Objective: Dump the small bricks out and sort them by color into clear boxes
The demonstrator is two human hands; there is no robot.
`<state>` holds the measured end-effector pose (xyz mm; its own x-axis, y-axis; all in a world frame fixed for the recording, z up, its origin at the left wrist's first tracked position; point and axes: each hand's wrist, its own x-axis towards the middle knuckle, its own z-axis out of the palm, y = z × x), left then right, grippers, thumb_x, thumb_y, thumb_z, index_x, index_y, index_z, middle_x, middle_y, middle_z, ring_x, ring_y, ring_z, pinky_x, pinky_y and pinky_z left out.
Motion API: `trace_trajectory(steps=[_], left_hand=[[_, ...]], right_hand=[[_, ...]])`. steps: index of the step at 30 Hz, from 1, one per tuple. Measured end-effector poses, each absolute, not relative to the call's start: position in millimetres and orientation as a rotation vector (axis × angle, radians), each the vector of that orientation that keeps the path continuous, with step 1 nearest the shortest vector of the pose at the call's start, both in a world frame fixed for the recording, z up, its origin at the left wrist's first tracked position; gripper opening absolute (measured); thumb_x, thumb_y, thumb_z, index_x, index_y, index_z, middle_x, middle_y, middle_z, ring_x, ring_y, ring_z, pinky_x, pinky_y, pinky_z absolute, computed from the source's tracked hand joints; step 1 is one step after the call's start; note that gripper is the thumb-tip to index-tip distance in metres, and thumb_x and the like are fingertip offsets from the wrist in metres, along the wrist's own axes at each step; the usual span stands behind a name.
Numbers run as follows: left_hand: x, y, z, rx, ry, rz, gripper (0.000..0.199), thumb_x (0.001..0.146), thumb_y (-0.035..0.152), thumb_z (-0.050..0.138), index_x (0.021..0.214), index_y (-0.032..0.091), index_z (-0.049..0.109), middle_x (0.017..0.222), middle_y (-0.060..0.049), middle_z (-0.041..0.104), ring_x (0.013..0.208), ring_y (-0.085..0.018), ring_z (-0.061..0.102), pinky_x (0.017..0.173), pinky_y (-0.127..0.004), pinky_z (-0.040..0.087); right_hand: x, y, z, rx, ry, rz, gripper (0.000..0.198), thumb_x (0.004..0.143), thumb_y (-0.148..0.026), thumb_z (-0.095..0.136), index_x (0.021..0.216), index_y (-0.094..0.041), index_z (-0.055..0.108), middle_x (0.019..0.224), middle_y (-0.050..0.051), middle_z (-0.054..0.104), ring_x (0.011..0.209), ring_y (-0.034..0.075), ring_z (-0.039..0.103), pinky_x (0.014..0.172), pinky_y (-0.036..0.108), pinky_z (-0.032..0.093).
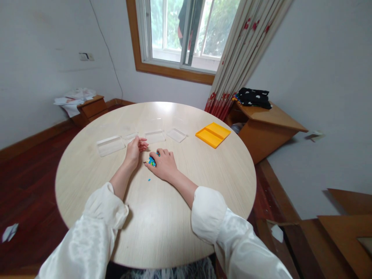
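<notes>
A small heap of tiny blue, green and yellow pieces (152, 161) lies on the round table, too small to tell their kind. My right hand (164, 164) rests over the heap's right side, thumb and fingers spread around it and hiding part of it. Left of the heap, my left hand (135, 151) stands on its edge with the fingers loosely curved and apart, and I see nothing in it. One loose blue piece (149, 179) lies nearer to me. Just behind my left hand is a small clear plastic tray (130, 136), partly covered by it.
More clear plastic boxes stand across the table (162, 217): a long one (111, 146) at left, one (154, 136) in the middle and a smaller one (176, 135). A yellow divided tray (213, 135) lies at right. Wooden furniture (270, 128) stands beyond the table's right edge.
</notes>
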<state>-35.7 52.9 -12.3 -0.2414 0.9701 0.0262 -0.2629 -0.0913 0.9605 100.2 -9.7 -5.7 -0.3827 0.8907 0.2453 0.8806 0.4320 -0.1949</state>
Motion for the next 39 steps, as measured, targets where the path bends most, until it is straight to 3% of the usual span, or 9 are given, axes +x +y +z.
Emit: trace_trajectory(steps=[6,13,18,26,34,39], left_hand=[[-33,51,-13,0.935,1.151,1.527,0.037,0.082,0.046,0.049,0.068,0.014,0.060,0.053,-0.001,0.058,0.048,-0.010,0.054,0.052,-0.021,0.042],[-30,51,-17,1.010,1.163,1.502,0.038,0.078,0.050,0.055,0.069,0.014,0.060,0.058,-0.003,0.060,0.054,-0.012,0.057,0.059,-0.024,0.044],[-27,50,-19,1.024,1.108,1.491,0.036,0.077,0.049,0.058,0.069,0.014,0.061,0.064,-0.003,0.061,0.062,-0.013,0.059,0.066,-0.026,0.047],[-15,43,-18,1.027,0.971,1.398,0.034,0.076,0.047,0.061,0.070,0.014,0.063,0.069,-0.004,0.062,0.066,-0.013,0.060,0.072,-0.026,0.047],[-18,41,-16,0.965,0.931,1.441,0.037,0.074,0.051,0.063,0.072,0.014,0.064,0.070,-0.004,0.062,0.069,-0.013,0.059,0.072,-0.026,0.048],[-18,44,-21,0.924,1.031,1.546,0.036,0.071,0.053,0.063,0.071,0.017,0.064,0.078,-0.003,0.062,0.079,-0.014,0.058,0.078,-0.025,0.045]], right_hand=[[103,2,-2,-1.561,-2.445,-0.035,0.027,0.096,-0.038,0.039,0.110,-0.022,0.056,0.106,0.009,0.062,0.098,0.023,0.056,0.078,0.033,0.041],[104,8,-7,-1.564,-2.472,-0.040,0.033,0.100,-0.034,0.028,0.107,-0.018,0.056,0.100,0.009,0.068,0.088,0.021,0.064,0.071,0.029,0.042],[108,13,-5,-1.518,-2.419,-0.076,0.042,0.100,-0.036,0.025,0.098,-0.016,0.062,0.092,0.011,0.069,0.089,0.020,0.062,0.073,0.029,0.039],[128,16,2,-1.381,-2.248,0.009,0.030,0.097,-0.028,0.039,0.081,-0.015,0.061,0.088,0.008,0.063,0.088,0.017,0.052,0.080,0.026,0.036],[144,12,-2,-1.258,-2.049,0.215,0.031,0.096,-0.025,0.033,0.086,-0.017,0.060,0.089,0.006,0.064,0.090,0.017,0.054,0.085,0.029,0.038],[166,13,-16,-1.368,-1.717,0.330,0.034,0.094,-0.031,0.031,0.107,-0.016,0.058,0.114,0.013,0.057,0.111,0.022,0.050,0.097,0.038,0.038]])
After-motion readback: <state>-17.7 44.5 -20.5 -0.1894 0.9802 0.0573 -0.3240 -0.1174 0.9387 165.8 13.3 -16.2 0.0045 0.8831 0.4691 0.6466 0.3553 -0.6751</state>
